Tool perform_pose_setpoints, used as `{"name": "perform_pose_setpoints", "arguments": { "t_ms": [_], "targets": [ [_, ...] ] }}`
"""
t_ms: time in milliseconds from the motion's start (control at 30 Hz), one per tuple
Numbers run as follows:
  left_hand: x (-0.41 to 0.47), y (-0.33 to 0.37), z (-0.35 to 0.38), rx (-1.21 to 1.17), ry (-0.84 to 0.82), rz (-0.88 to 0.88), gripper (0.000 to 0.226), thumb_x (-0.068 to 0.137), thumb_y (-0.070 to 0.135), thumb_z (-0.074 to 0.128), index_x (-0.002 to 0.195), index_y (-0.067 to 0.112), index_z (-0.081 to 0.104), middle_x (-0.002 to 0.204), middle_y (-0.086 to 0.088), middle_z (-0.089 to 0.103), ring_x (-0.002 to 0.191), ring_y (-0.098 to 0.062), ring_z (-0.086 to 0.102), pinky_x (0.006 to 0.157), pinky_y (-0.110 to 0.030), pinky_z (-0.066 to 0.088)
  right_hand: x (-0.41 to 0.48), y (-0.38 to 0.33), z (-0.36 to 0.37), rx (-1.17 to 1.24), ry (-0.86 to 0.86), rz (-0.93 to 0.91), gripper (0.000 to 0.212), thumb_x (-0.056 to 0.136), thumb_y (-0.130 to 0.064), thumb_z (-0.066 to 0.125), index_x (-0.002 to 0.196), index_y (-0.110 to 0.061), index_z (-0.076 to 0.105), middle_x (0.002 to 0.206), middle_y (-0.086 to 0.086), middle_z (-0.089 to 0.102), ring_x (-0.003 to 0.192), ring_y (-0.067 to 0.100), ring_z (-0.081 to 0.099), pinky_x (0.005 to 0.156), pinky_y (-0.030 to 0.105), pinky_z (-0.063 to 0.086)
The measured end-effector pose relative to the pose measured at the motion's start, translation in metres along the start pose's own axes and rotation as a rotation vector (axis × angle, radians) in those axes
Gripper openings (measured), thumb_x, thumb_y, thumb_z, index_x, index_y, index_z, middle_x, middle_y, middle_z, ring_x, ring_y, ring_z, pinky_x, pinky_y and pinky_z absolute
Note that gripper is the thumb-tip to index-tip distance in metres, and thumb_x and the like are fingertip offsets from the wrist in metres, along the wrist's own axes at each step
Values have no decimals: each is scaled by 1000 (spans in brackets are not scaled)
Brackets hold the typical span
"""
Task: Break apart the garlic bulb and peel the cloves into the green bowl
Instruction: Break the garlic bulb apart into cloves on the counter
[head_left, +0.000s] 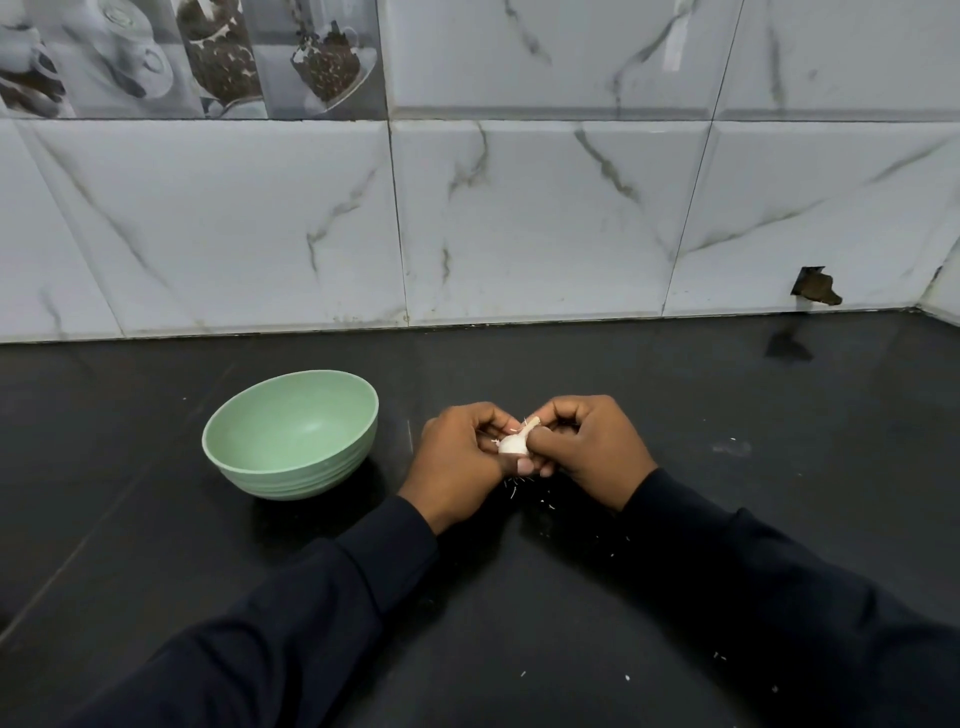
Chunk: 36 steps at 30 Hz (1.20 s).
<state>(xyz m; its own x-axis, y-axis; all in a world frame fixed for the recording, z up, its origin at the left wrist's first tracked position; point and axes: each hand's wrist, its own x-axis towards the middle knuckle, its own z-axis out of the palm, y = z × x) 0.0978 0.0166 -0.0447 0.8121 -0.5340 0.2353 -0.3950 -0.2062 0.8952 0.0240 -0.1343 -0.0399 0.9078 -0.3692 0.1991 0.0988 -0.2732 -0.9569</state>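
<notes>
Left hand (457, 457) and right hand (592, 447) are both pinching the garlic bulb (514, 441) with curled fingers, hiding most of it; only its white side and stem are showing. Left of them the green bowl (291, 480) is sitting on the desk (727, 395).

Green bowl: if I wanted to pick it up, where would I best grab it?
Probably the rim on its right side, coming from above, thumb inside. The green bowl stands upright and looks empty, its mouth wide open, and its round wall looks too broad to wrap. The left hand, gripping the garlic bulb with the right hand, is nearest that side.
</notes>
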Motion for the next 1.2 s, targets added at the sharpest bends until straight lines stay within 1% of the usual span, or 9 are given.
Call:
{"name": "perform_pose_setpoints", "arguments": {
  "t_ms": [233, 333, 567, 633, 767, 933, 1033, 1133, 1200],
  "targets": [
    [0, 1, 2, 7, 6, 1, 27, 65, 8, 93, 85, 16, 76, 81, -2, 77, 78, -19, 75, 76, -33, 61, -1, 0, 7, -30, 88, -5, 7, 81, 6, 65, 78, 5, 72, 58, 13, 69, 52, 19, 62, 50, 25, 50],
    [0, -1, 2, -59, 8, -38, 28, 65, 2, 90, 81, 17, 73, 82, -6, 77, 79, -24, 75, 80, -40, 62, -2, -3, 6, 5, 82, 9, 10, 85, 8, 63, 80, 9, 71, 56, 11, 66, 45, 13, 59, 47, 21, 48],
    [3, -3, -5, -149, -55, -77, 27, 68, -1, 90, 86, 10, 73, 81, -9, 77, 74, -19, 72, 77, -37, 60, -4, -11, -9, 47, -101, 14, 6, 92, 7, 67, 89, 10, 71, 65, 17, 69, 51, 15, 64, 54, 21, 55],
    [3, -4, -5, -164, -61, -84, 28, 64, 4, 91, 85, 12, 74, 82, -11, 77, 75, -22, 72, 79, -41, 59, -3, -11, -13, -9, -131, 1, 7, 94, 5, 68, 93, 11, 70, 65, 16, 70, 51, 15, 65, 55, 21, 55],
    [3, -5, -4, -282, -26, -141, 33, 54, 13, 86, 84, 9, 74, 85, -16, 76, 76, -23, 70, 78, -39, 58, -2, -7, -14, -285, -138, -92, 10, 97, -5, 66, 87, -7, 70, 61, 10, 70, 52, 15, 64, 57, 24, 52],
    [6, -2, -8, -404, 8, -176, 25, 69, -6, 84, 90, 1, 72, 87, -23, 74, 78, -26, 66, 78, -35, 54, -1, -2, -14, -583, -131, -161, 22, 93, 1, 58, 78, -15, 62, 56, -5, 59, 53, 9, 53, 60, 31, 47],
    [7, -3, -15, -510, -9, -196, 29, 70, -7, 80, 97, -4, 70, 92, -24, 74, 82, -28, 67, 77, -32, 54, 0, 1, -18, -626, -124, -155, 25, 92, 2, 57, 76, -17, 61, 59, -6, 59, 57, 12, 59, 64, 33, 50],
    [5, -5, -16, -548, -91, -174, 33, 67, -3, 76, 100, 2, 71, 90, -16, 74, 76, -21, 69, 72, -26, 56, 3, 2, -23, -468, -139, -131, 18, 99, -6, 58, 91, -17, 69, 72, 4, 67, 62, 17, 69, 60, 28, 55],
    [5, -5, -15, -587, -125, -182, 28, 77, -11, 75, 102, 1, 70, 93, -18, 73, 77, -21, 69, 70, -25, 58, 3, 3, -24, -355, -179, -136, 16, 99, -9, 63, 109, -17, 72, 83, 7, 71, 70, 25, 71, 58, 30, 58]
  ]
}}
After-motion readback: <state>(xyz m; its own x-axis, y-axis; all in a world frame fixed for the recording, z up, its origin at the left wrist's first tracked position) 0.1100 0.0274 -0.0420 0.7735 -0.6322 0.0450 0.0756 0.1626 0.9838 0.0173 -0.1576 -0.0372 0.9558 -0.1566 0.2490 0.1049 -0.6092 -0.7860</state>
